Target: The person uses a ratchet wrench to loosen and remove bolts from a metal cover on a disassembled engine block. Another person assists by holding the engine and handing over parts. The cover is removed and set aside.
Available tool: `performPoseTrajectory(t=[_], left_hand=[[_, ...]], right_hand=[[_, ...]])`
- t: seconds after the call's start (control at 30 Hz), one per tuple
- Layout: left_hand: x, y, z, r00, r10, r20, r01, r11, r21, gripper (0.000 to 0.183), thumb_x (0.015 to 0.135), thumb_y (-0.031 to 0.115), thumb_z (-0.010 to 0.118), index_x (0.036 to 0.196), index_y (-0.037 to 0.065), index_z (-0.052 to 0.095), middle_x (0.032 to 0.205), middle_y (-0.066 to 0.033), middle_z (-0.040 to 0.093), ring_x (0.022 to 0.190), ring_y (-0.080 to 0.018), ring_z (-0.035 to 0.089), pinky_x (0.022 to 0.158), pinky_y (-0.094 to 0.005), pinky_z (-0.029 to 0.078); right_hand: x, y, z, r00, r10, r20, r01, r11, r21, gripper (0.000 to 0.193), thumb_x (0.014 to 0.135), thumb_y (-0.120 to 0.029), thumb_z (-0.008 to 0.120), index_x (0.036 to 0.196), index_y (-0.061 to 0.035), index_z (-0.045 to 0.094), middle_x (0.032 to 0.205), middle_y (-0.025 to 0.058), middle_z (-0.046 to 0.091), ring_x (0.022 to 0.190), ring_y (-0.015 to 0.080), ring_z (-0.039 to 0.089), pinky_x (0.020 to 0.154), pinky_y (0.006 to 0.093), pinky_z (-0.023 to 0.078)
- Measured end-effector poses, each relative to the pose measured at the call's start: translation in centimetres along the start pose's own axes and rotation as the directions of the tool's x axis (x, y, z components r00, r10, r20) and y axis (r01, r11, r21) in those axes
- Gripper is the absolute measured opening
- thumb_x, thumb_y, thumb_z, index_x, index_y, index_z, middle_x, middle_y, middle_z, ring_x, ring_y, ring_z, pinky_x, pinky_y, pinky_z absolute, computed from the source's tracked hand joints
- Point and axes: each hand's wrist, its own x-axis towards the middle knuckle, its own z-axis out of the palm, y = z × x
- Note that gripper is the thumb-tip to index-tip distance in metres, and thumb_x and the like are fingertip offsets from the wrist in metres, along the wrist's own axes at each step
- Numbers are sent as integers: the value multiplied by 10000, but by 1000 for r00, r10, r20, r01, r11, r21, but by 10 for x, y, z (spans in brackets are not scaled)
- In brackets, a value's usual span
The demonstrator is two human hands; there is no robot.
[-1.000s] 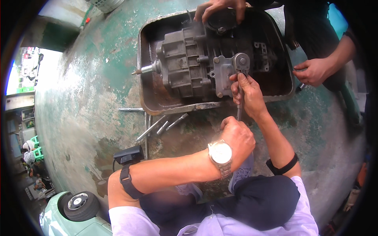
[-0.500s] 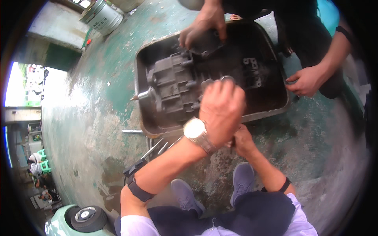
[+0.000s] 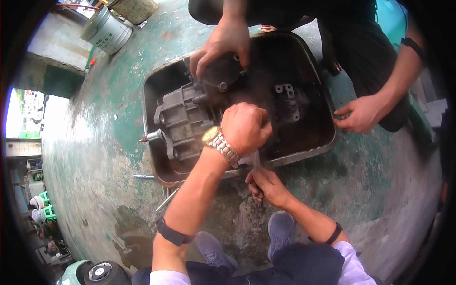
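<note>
A grey ribbed metal gearbox casing (image 3: 183, 111) lies in a dark rectangular tray (image 3: 304, 151). Over the casing's near right side, my left hand (image 3: 244, 128) is curled closed, watch on its wrist; what it grips, if anything, is hidden. Just below it, at the tray's near rim, my right hand (image 3: 270, 185) is closed with its thumb on top. A blurred pale strip (image 3: 256, 159) rises from its thumb toward my left hand; I cannot make out its kind. A co-worker's hand (image 3: 223, 45) holds a dark rounded part (image 3: 221, 72) above the casing.
The co-worker's other hand (image 3: 363, 113) is beside the tray's right rim. A grey metal plate with holes (image 3: 287, 102) lies inside the tray. Metal rods (image 3: 167, 199) lie on the worn green floor by the near left corner. A bucket (image 3: 108, 31) stands far left.
My left hand has come nearer, and my right hand has shifted left and nearer. Ring-shaped metal ends seen by my left hand no longer show. The view has shifted.
</note>
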Motion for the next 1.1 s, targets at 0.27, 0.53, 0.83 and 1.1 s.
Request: performPoseTrajectory(t=[0.27,0.53,0.83,1.1], left_hand=[[-4,-3,15,968,-116,-224,59,968,-245,258,734,151,672,577,3,532,561,-219,516,570,-431,541,529,-468,455],[1,12,7,961,-232,-150,218,971,-101,217,756,206,702,695,0,674,640,-209,633,642,-396,639,623,-460,527],[-4,15,9,935,-318,-155,277,931,-236,163,714,159,673,703,-2,654,700,-228,644,710,-416,645,664,-460,535],[-10,3,30,917,-297,-267,184,907,-378,172,666,82,645,592,39,496,588,-145,561,589,-376,576,549,-458,457]], right_hand=[[0,-9,-10,994,67,82,-66,998,-9,386,1045,-425,461,974,-48,504,640,4,396,528,109,390,492,268,382],[-4,-2,-12,996,51,74,-66,976,209,270,1002,-332,577,963,-74,513,657,-16,412,540,90,386,493,247,362],[-9,-18,-13,997,56,59,-53,998,-42,359,829,-171,800,976,-65,490,739,-7,530,578,90,499,532,260,421],[3,-26,-12,965,258,42,-245,950,-195,351,791,-121,819,790,-103,468,650,-53,460,588,46,442,505,242,347]])
